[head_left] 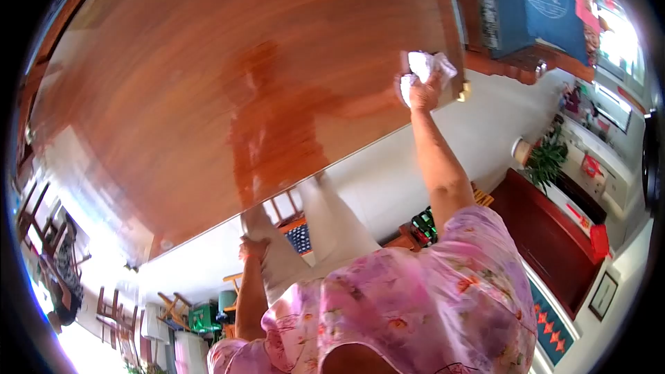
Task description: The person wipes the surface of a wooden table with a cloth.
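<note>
My right hand (425, 91) is closed on a crumpled white cloth (431, 64), pressing it against the glossy brown tabletop (332, 48) near the right end. Low beside my trouser leg, under the table's near edge, hangs my left hand (254, 248). Its thumb and fingers look loosely apart, with nothing seen in them. The shiny surface reflects my body and outstretched arm.
A wooden chair with a blue cloth (554, 0) stands past the table's right end. Farther right are a potted plant (547, 159) and a dark red bench (547, 235). Wooden chairs (118, 318) and another person (66, 298) are at the lower left.
</note>
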`<state>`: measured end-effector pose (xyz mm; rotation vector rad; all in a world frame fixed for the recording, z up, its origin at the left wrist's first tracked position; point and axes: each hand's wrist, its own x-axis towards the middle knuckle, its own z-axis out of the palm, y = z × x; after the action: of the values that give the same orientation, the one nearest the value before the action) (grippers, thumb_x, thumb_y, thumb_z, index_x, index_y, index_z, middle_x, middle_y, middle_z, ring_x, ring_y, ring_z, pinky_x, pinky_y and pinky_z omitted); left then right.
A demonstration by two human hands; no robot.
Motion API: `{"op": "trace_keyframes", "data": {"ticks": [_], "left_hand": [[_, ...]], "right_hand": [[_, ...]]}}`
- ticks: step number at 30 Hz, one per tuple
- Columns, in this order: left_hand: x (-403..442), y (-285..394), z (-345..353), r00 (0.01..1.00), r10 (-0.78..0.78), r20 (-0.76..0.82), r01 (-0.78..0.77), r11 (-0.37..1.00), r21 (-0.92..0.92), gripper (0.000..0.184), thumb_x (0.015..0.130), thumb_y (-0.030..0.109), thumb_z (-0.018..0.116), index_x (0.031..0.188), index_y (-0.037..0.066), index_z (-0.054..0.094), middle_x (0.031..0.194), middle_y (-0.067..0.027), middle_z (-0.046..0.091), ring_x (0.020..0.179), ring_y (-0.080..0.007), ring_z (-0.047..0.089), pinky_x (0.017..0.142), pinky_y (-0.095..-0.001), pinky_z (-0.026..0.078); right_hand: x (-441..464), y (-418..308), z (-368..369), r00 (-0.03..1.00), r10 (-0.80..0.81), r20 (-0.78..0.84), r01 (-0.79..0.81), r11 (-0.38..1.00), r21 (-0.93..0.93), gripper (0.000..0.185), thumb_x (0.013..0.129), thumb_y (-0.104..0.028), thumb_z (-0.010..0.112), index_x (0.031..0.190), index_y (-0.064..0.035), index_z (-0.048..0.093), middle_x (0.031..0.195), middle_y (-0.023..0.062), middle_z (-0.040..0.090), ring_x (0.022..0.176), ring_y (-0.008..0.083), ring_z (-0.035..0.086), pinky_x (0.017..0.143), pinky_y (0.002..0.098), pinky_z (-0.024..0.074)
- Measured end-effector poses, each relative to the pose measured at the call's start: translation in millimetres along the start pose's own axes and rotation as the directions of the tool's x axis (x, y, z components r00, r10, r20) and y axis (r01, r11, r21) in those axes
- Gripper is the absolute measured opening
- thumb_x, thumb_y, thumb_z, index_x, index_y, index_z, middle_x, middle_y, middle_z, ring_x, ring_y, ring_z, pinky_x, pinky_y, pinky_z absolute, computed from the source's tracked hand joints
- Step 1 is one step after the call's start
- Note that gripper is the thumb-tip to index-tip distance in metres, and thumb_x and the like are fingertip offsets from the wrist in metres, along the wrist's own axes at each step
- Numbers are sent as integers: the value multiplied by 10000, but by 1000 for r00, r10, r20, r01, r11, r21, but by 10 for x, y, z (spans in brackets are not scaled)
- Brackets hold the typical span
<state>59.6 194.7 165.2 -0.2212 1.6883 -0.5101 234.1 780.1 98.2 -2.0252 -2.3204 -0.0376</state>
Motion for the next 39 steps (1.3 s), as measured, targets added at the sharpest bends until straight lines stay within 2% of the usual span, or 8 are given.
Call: {"op": "trace_keyframes", "data": {"ticks": [7,15,27,29,31,34,35,39], "left_hand": [[176,-303,-43,1000,18,-5,-19,998,-66,1189,544,573,755,1409,15,161,1294,-205,466,1166,-327,508,964,-421,431],[367,-644,-197,998,69,10,-68,994,-91,1199,532,547,768,1410,13,150,1283,-202,480,1146,-315,529,952,-402,446],[379,-609,-139,999,44,-21,-46,996,-79,1126,554,543,744,1384,12,198,1266,-191,501,1128,-302,548,932,-399,463],[339,-535,-143,999,32,-17,-33,997,-65,1142,560,539,743,1399,12,176,1273,-192,495,1129,-300,547,934,-396,462],[288,-462,-149,1000,17,-17,-18,998,-60,1158,561,535,746,1410,12,156,1279,-192,489,1132,-299,545,937,-393,460],[237,-337,-132,1000,10,-29,-11,999,-51,1178,556,527,758,1417,7,145,1283,-192,487,1139,-300,539,945,-390,456],[227,-308,-117,999,6,-35,-8,999,-46,1181,552,524,764,1414,1,149,1282,-192,490,1143,-301,535,949,-390,454],[258,-251,-64,1000,-11,-29,11,1000,-11,1188,549,523,771,1412,-5,148,1277,-197,490,1144,-300,533,948,-391,455]], "right_hand": [[-1090,-983,-151,981,-187,-43,182,978,-104,688,728,-255,660,1338,-79,397,1330,203,438,1191,386,452,958,468,405],[-2628,-2762,-430,839,-544,-5,528,811,253,486,664,-171,688,1110,-61,531,1172,163,522,1079,366,490,829,486,423],[-3685,-4152,-581,258,-951,-173,865,148,479,374,722,-237,628,1086,-167,579,1133,36,539,1032,250,503,771,442,413],[-3091,-4201,-574,309,-936,-170,851,192,488,309,730,-213,610,1035,-167,585,1076,39,542,1014,248,523,718,444,457],[-2456,-4260,-245,597,-790,-139,651,376,660,275,721,-164,622,993,-158,579,1040,38,541,997,265,537,709,435,498],[-1160,-4008,57,701,-637,-320,712,598,369,394,658,-37,709,1017,-126,572,1090,69,553,1028,241,536,858,356,472],[-726,-3816,323,852,-479,-212,492,594,637,398,661,-69,711,1035,-109,583,1082,77,570,1030,260,536,880,362,453],[470,-2633,112,863,-453,-222,501,826,260,378,695,-89,657,1068,-134,619,1085,99,612,1060,303,551,913,390,440]]}}
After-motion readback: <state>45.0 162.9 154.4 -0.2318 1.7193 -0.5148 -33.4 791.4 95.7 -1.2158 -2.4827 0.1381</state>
